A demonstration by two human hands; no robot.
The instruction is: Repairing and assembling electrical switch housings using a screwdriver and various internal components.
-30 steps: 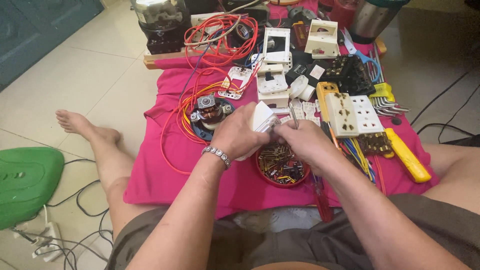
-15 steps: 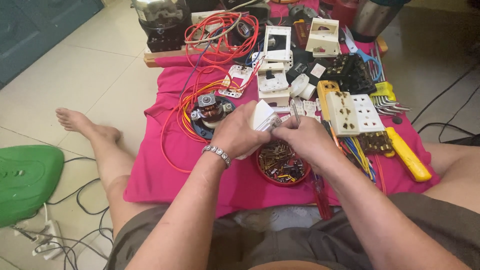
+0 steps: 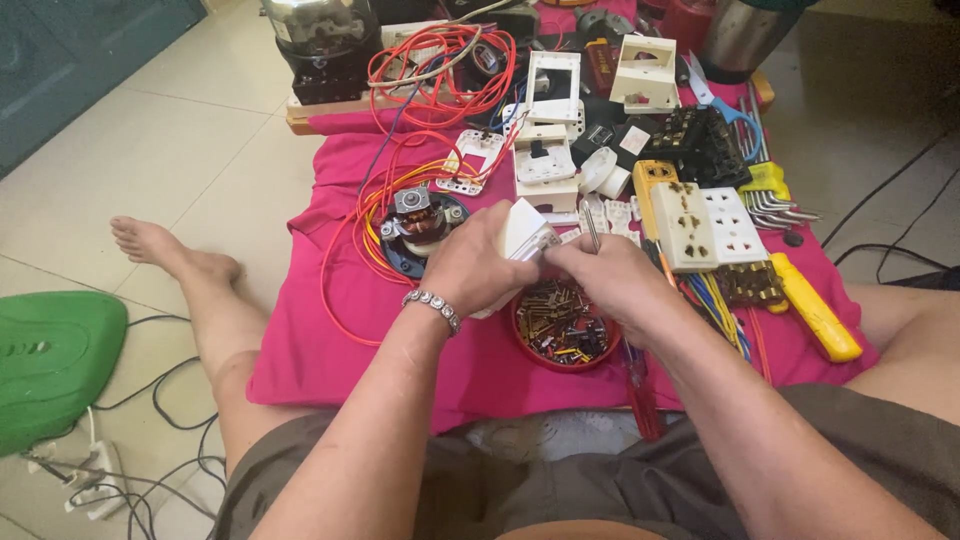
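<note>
My left hand (image 3: 478,262) grips a small white plastic electrical part (image 3: 523,232) above a pink cloth (image 3: 340,330). My right hand (image 3: 608,278) holds a thin metal tool (image 3: 592,228) whose tip points up beside the white part. Both hands hover over a round red lid (image 3: 562,325) filled with several small screws and metal bits. A silver bracelet sits on my left wrist.
On the cloth lie a small motor (image 3: 415,220), red and orange wire coils (image 3: 440,60), white socket plates (image 3: 552,85), a white multi-socket strip (image 3: 710,225), a yellow-handled tool (image 3: 815,310) and hex keys (image 3: 775,195). A green plastic object (image 3: 50,360) lies on the tiled floor at left.
Both hands stay together over the red lid; the white part has turned slightly in my left hand, and the metal tool stays beside it.
</note>
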